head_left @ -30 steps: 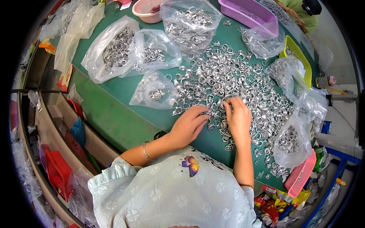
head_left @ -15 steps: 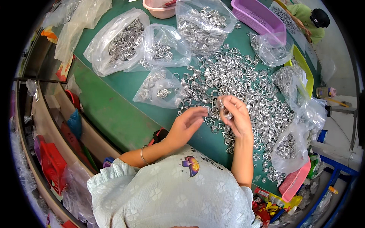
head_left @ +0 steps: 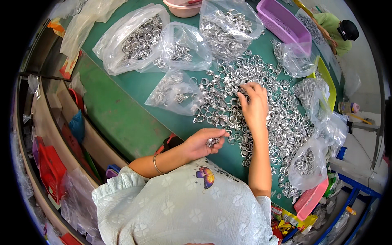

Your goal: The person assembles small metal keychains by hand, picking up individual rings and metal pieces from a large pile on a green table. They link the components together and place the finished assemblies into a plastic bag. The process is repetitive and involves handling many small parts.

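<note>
A big heap of silver-coloured metal rings (head_left: pixel 288 122) spreads over the green table (head_left: pixel 179 130) in front of me. My left hand (head_left: pixel 201 143) is closed around a small bunch of rings (head_left: pixel 212 141), held low near the table's near edge. Its thumb and forefinger point toward the heap. Over the upper middle of the heap, my right hand (head_left: pixel 255 104) reaches in with thumb and fingers apart. Rings show between the thumb and forefinger; whether the fingertips touch any is unclear.
Clear plastic bags of rings (head_left: pixel 226 34) stand along the far side, with a flatter ring bag (head_left: pixel 174 93) left of the heap. Purple (head_left: pixel 281 20), lime-green (head_left: pixel 331 83) and pink trays (head_left: pixel 311 199) lie to the right. Another person (head_left: pixel 335 30) sits at far right.
My right hand has moved away from me, from the heap's near side onto its middle. The left hand has drawn back toward me, and rings now show in its fingers.
</note>
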A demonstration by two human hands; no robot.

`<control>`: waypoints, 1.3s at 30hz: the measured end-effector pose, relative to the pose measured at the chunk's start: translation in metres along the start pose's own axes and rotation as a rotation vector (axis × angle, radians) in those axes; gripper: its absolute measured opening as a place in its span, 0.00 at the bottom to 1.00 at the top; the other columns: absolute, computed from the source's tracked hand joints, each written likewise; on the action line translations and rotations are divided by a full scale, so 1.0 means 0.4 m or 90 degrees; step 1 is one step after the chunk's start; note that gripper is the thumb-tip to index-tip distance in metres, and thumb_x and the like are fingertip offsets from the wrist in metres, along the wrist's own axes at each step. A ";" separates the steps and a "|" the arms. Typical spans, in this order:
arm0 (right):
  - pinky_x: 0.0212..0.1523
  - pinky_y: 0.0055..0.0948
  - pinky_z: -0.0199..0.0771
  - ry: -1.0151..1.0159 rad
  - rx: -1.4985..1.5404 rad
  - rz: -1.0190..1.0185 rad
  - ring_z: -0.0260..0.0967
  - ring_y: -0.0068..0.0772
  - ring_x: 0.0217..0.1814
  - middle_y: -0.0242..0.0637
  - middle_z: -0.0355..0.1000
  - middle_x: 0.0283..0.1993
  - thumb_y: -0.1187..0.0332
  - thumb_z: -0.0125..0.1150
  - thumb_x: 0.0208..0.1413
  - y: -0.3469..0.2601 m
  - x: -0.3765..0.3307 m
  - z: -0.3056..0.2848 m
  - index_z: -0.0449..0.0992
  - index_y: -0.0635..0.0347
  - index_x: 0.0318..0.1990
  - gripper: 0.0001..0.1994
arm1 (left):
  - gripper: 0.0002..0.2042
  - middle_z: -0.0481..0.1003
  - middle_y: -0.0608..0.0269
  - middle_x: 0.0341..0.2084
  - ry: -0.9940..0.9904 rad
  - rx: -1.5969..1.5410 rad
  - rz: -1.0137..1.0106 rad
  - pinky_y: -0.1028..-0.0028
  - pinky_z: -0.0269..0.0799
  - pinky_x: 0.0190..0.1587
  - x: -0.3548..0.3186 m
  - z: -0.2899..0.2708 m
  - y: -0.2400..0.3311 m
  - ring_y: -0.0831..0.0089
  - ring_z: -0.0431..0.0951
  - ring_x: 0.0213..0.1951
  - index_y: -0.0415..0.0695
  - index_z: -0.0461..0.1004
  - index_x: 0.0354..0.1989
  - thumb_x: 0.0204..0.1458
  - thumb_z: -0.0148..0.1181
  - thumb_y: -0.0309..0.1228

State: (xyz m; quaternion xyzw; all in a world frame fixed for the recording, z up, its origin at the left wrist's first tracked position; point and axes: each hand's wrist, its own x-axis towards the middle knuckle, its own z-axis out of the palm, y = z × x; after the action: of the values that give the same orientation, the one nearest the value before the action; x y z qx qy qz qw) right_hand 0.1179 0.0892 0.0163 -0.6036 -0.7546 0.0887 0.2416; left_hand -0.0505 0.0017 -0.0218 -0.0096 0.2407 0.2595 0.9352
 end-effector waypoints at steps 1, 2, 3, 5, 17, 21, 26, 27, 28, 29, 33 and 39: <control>0.43 0.35 0.62 0.003 -0.046 -0.035 0.60 0.40 0.46 0.39 0.66 0.43 0.72 0.63 0.42 0.016 0.006 0.029 0.74 0.61 0.38 0.13 | 0.11 0.70 0.66 0.24 -0.017 0.006 -0.008 0.83 0.62 0.26 0.000 -0.004 -0.003 0.82 0.65 0.25 0.37 0.72 0.39 0.56 0.50 0.33; 0.44 0.36 0.60 0.006 -0.092 -0.070 0.59 0.41 0.46 0.38 0.65 0.43 0.72 0.64 0.41 0.025 0.007 0.050 0.73 0.62 0.38 0.14 | 0.10 0.69 0.68 0.22 -0.035 0.013 -0.016 0.85 0.58 0.24 0.000 -0.006 -0.004 0.84 0.61 0.22 0.37 0.72 0.39 0.55 0.51 0.32; 0.46 0.38 0.56 -0.011 -0.106 -0.062 0.57 0.41 0.47 0.38 0.64 0.43 0.72 0.64 0.40 0.020 0.005 0.057 0.72 0.61 0.37 0.14 | 0.11 0.68 0.69 0.22 -0.027 0.013 -0.012 0.85 0.57 0.24 -0.003 -0.005 -0.005 0.84 0.60 0.21 0.36 0.72 0.40 0.55 0.51 0.31; 0.45 0.39 0.55 -0.006 -0.127 -0.059 0.58 0.41 0.46 0.37 0.64 0.43 0.71 0.64 0.39 0.017 0.000 0.061 0.71 0.61 0.36 0.13 | 0.11 0.66 0.70 0.21 -0.014 0.014 -0.007 0.86 0.55 0.23 -0.010 0.003 -0.005 0.85 0.57 0.21 0.36 0.71 0.42 0.55 0.52 0.30; 0.51 0.42 0.52 0.058 -0.103 -0.111 0.61 0.37 0.46 0.34 0.67 0.39 0.72 0.62 0.41 0.027 0.006 0.067 0.73 0.59 0.30 0.07 | 0.14 0.72 0.64 0.35 0.024 0.114 0.108 0.84 0.62 0.28 -0.010 0.012 -0.007 0.85 0.65 0.26 0.39 0.69 0.48 0.53 0.53 0.26; 0.50 0.38 0.51 0.112 -0.001 -0.091 0.63 0.34 0.43 0.31 0.70 0.34 0.72 0.63 0.41 0.044 0.001 0.040 0.74 0.57 0.28 0.05 | 0.13 0.72 0.66 0.33 0.049 0.108 0.119 0.84 0.59 0.27 -0.016 0.007 -0.010 0.84 0.62 0.24 0.38 0.69 0.48 0.53 0.53 0.25; 0.54 0.44 0.49 -0.001 -0.122 -0.072 0.58 0.37 0.50 0.34 0.65 0.45 0.67 0.66 0.38 0.020 -0.002 0.060 0.75 0.60 0.30 0.11 | 0.13 0.71 0.66 0.32 0.035 0.113 0.106 0.85 0.56 0.24 -0.014 0.016 -0.006 0.85 0.60 0.22 0.38 0.69 0.47 0.53 0.53 0.25; 0.54 0.45 0.49 -0.021 -0.156 -0.066 0.58 0.37 0.50 0.34 0.65 0.45 0.67 0.66 0.38 0.008 0.005 0.058 0.75 0.60 0.30 0.11 | 0.13 0.71 0.66 0.32 0.028 0.111 0.109 0.85 0.56 0.24 -0.014 0.015 -0.005 0.85 0.60 0.22 0.38 0.69 0.47 0.53 0.52 0.25; 0.54 0.45 0.49 -0.041 -0.190 -0.059 0.58 0.37 0.50 0.33 0.64 0.46 0.67 0.67 0.37 -0.002 0.012 0.052 0.75 0.60 0.30 0.11 | 0.13 0.71 0.65 0.32 0.021 0.109 0.112 0.85 0.55 0.24 -0.013 0.013 -0.005 0.85 0.60 0.22 0.38 0.69 0.47 0.53 0.52 0.25; 0.55 0.44 0.48 -0.060 -0.195 -0.055 0.59 0.36 0.48 0.34 0.66 0.44 0.67 0.66 0.38 -0.011 0.019 0.040 0.74 0.60 0.30 0.11 | 0.13 0.71 0.65 0.32 0.014 0.108 0.114 0.85 0.55 0.23 -0.013 0.011 -0.006 0.85 0.59 0.21 0.38 0.69 0.47 0.53 0.52 0.25; 0.49 0.34 0.60 0.066 0.213 0.023 0.64 0.35 0.43 0.36 0.70 0.37 0.72 0.64 0.40 0.042 -0.001 0.040 0.75 0.61 0.35 0.11 | 0.13 0.71 0.65 0.32 0.036 0.101 0.124 0.85 0.54 0.22 -0.013 0.008 -0.009 0.85 0.59 0.21 0.38 0.69 0.47 0.53 0.52 0.24; 0.49 0.25 0.64 -0.116 0.948 0.352 0.66 0.27 0.47 0.40 0.70 0.44 0.76 0.57 0.51 0.021 -0.066 -0.020 0.69 0.67 0.46 0.14 | 0.13 0.71 0.64 0.31 0.036 0.107 0.124 0.85 0.54 0.22 -0.012 0.003 -0.006 0.85 0.58 0.20 0.38 0.69 0.48 0.53 0.51 0.24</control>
State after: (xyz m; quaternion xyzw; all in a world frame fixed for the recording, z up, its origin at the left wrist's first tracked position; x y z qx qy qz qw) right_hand 0.1328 0.0648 0.0129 -0.4391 -0.3367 0.6749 0.4882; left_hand -0.0522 -0.0025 -0.0189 0.0851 0.2879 0.3276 0.8959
